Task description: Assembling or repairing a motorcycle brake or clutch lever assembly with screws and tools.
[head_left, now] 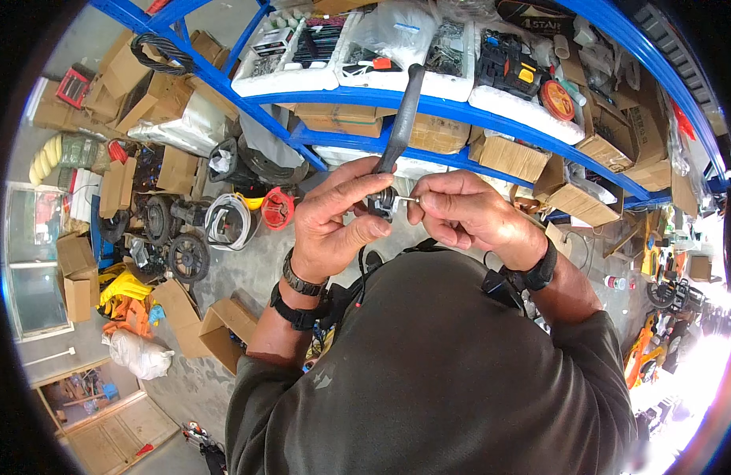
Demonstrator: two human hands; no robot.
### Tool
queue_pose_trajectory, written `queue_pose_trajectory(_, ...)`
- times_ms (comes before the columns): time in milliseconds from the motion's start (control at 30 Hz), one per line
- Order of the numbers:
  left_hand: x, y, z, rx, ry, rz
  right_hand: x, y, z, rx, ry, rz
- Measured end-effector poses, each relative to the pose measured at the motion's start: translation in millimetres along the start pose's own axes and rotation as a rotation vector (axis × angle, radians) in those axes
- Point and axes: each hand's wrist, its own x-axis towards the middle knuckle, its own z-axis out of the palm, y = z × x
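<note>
My left hand (340, 207) is wrapped round the lower end of a long black lever-like part (406, 111) that points up and away from me. At its base, between thumb and fingers, sits a dark clamp-like piece (380, 201) with shiny metal bits. My right hand (470, 210) pinches a thin, light metal rod (407, 199), possibly a hex key, between thumb and forefinger. The rod's tip reaches the clamp-like piece; whether it sits inside a screw is too small to tell. Both hands are held up in front of my body.
Beyond my hands stands a blue metal shelf (357, 96) with white foam trays of small parts and cardboard boxes. On the floor to the left lie black wheels (189, 257), a coiled grey cable (229, 222), a red basket-like piece (277, 208) and an open carton (225, 332).
</note>
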Motion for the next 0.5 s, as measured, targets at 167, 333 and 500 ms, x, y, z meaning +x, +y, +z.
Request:
queue_pose_trajectory(167, -5.0, 1.6, 1.7, -0.018, 0.061, -0.055, 4.1, -7.3, 14.9, -0.076, 0.105, -0.037)
queue_pose_trajectory(333, -8.2, 1.4, 4.7, -0.067, 0.128, -0.08, 7.2, -2.7, 22.4, -0.283, 0.221, -0.127)
queue_pose_trajectory(500, -14.9, -0.2, 0.2, -0.11, 0.136, -0.098, 7.2, -2.2, 27.8, -0.602, 0.332, -0.196)
